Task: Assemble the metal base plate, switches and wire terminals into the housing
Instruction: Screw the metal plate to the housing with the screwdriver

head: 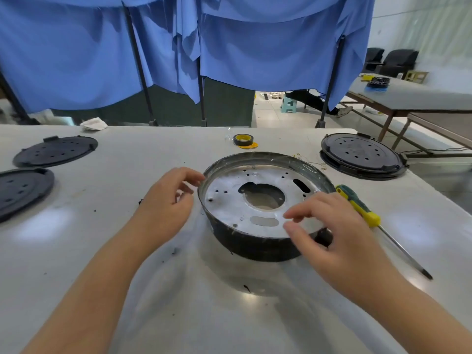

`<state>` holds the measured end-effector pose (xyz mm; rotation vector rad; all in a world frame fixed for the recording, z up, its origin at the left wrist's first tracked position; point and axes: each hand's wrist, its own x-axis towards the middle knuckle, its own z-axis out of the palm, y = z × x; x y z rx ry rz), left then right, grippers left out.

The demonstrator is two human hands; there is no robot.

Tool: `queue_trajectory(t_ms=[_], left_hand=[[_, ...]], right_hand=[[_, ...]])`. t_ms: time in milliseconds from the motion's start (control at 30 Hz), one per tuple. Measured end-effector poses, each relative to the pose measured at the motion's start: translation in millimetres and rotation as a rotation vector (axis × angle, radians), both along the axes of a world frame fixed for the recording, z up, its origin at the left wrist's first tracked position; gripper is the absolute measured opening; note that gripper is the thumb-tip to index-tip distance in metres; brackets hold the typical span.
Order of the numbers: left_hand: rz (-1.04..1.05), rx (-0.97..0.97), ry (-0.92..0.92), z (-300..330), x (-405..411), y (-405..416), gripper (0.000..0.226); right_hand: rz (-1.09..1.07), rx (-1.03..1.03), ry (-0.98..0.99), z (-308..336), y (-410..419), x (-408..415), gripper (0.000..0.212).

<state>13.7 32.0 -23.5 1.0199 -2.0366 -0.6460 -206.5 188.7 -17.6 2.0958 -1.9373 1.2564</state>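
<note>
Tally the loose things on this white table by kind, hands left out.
Black round covers: 3
Housing with metal plate in it: 1
Screwdriver: 1
Tape roll: 1
White rag: 1
Wire terminals: a small cluster, too small to count
Total: 7, terminals aside
</note>
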Motion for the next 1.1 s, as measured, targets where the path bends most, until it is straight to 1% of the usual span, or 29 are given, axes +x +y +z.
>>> queue_trajectory(t_ms=[67,133,200,233,367,433,533,700,767,800,867,967,1033,1100], left_hand=[[0.027,0.103,-0.112,-7,10,-11,0.050],[0.059,0.133,-0.213,-14,20,-19,0.049],[0.088,0.137,-0.323,-18,27,-24,0.043],[0.097,0.133,-0.382,-20,29,-25,0.040],[0.106,0.141,-0.580,-20,30,-26,0.034],[0.091,0.144,-0.609,-19,28,-24,0.027],[0.076,0.120,-0.606,-17,26,-25,0.013],[0.051,0.083,-0.671,-24,18,-23,0.008],[0.054,0.088,-0.587,-22,17,-20,0.012],[0.059,0.083,-0.494,-19,17,-19,0.015],[0.077,0.033,-0.236,-9,16,-15,0.016],[0.074,-0.035,0.120,9,8,-2,0.017],[0.023,0.001,0.330,17,1,8,0.023],[-0.038,0.097,0.508,21,-8,20,0.024]], right_hand=[[0.085,0.131,0.078,-3,-7,1,0.022],[0.129,0.187,0.193,-7,-10,6,0.030],[0.114,0.123,0.326,-13,-11,11,0.027],[0.099,0.096,0.349,-15,-12,13,0.024],[0.031,0.027,0.345,-25,-14,13,0.018],[0.012,-0.012,0.341,-28,-14,14,0.016],[-0.005,-0.035,0.340,-31,-15,15,0.015],[-0.008,-0.019,0.332,-31,-14,16,0.015],[-0.003,-0.020,0.332,-30,-13,16,0.016],[0.000,-0.017,0.329,-29,-13,16,0.017],[0.006,-0.007,0.307,-28,-12,17,0.019],[0.010,0.001,0.207,-26,-11,18,0.022],[0.007,-0.002,0.145,-26,-11,18,0.023],[0.011,-0.006,0.083,-26,-11,19,0.023]])
